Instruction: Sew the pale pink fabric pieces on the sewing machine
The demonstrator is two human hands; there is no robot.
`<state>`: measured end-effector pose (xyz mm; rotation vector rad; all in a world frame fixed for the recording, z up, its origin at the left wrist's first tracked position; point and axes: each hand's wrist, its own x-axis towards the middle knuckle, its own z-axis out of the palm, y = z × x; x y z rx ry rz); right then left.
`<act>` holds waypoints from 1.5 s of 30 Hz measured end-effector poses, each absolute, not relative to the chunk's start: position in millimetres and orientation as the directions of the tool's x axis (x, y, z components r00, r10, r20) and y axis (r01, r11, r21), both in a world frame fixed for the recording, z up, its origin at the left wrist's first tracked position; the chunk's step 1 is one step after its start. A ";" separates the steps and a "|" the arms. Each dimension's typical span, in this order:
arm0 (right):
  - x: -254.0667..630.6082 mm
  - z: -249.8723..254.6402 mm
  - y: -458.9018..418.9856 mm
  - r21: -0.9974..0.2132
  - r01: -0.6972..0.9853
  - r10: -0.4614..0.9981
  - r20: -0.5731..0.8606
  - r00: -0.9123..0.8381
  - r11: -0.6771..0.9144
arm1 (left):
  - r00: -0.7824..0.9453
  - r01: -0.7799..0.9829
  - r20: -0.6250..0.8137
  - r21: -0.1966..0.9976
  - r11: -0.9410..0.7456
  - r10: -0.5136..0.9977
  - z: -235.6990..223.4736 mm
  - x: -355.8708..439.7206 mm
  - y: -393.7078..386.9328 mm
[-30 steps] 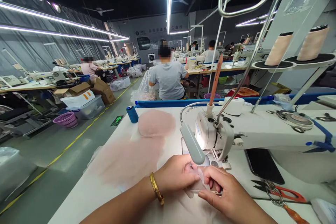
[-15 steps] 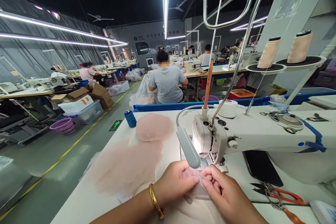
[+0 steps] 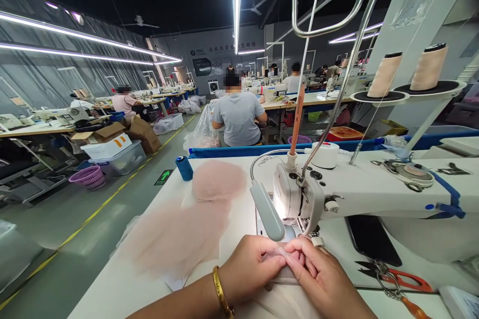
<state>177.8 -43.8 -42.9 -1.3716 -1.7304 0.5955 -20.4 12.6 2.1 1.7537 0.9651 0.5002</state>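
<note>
My left hand (image 3: 258, 265) and my right hand (image 3: 318, 270) meet in front of the sewing machine (image 3: 299, 189), close to its needle area. Both are closed, thumbs and fingers pinching the edge of a thin pale pink fabric (image 3: 288, 304) that hangs down toward me. A gold bangle (image 3: 221, 291) circles my left wrist. The grey lamp head (image 3: 267, 211) shines just above my fingertips. To the left, sheer pink fabric pieces (image 3: 179, 239) lie spread on the white table, with another rounded pink pile (image 3: 219, 179) behind them.
Right of my hands lie a black phone (image 3: 373, 240) and orange-handled scissors (image 3: 406, 279) with keys. A blue thread spool (image 3: 184, 168) stands at the table's far left edge. Two beige thread cones (image 3: 385, 75) sit on the stand. A person (image 3: 239, 114) sits ahead, facing away.
My hands have shifted slightly down toward me, and the thumbs have come closer together on the fabric edge. The view has shifted a little.
</note>
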 end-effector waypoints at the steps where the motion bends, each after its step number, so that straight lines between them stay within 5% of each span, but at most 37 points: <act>1: 178.4 -43.0 -44.1 -0.769 0.562 0.944 0.323 -0.070 0.305 | 0.595 0.364 -0.097 0.918 -0.160 0.798 1.2 -20.3 12.5; 14: 181.1 -62.8 -40.3 -0.486 0.682 0.741 0.660 -0.124 0.547 | 0.611 0.348 0.045 0.882 -0.319 0.791 0.1 -18.3 8.5; 20: 183.2 -46.1 -43.8 -0.480 0.681 0.762 0.622 -0.181 0.554 | 0.589 0.321 -0.023 0.924 -0.208 0.808 -2.3 -18.2 8.9; 30: 174.3 -46.2 -48.4 -0.694 0.624 0.884 0.467 0.010 0.360 | 0.609 0.208 -0.184 0.976 0.068 0.772 6.3 -14.9 11.0; 35: 179.9 -47.4 -41.4 -0.668 0.689 0.924 0.383 -0.004 0.281 | 0.568 0.272 -0.152 0.962 -0.010 0.809 4.3 -12.6 11.3; 41: 178.2 -51.5 -30.5 -0.537 0.816 0.935 0.355 -0.009 0.212 | 0.539 0.469 0.279 0.685 -0.558 0.795 -4.2 -6.1 12.6; 45: 175.7 -50.1 -29.2 -0.507 0.840 0.927 0.374 0.011 0.194 | 0.530 0.597 0.448 0.405 -0.692 0.720 -7.0 -5.3 9.5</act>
